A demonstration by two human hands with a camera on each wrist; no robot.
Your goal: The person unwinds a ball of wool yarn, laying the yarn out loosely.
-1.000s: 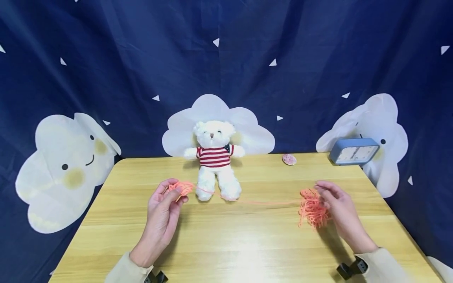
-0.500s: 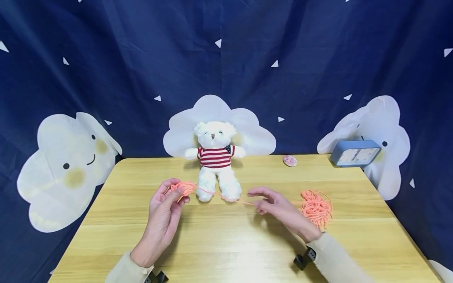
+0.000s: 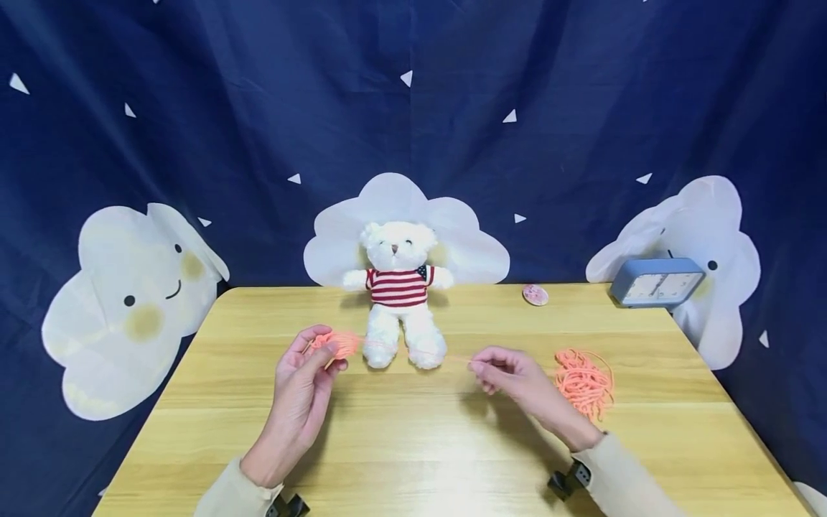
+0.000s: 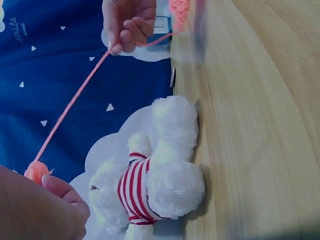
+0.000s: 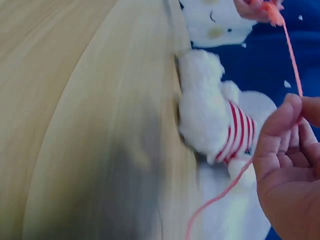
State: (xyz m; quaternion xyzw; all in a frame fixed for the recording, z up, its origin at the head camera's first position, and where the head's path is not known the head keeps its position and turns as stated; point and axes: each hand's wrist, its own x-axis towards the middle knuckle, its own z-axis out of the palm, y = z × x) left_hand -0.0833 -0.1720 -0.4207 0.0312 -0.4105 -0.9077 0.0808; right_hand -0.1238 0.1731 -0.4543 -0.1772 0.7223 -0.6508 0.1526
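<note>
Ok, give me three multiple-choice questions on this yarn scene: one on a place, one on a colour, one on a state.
1. Where does the loose yarn pile lie?
A. on the table, beside the right hand
B. on the teddy bear
C. by the clock

2. What colour is the yarn strand?
A. blue
B. orange-pink
C. white

3. How does the right hand stand?
A. flat on the table
B. curled and holding nothing
C. pinching the strand

A: the pile rests on the table.
B: every view shows it.
C: its fingers close on it.
</note>
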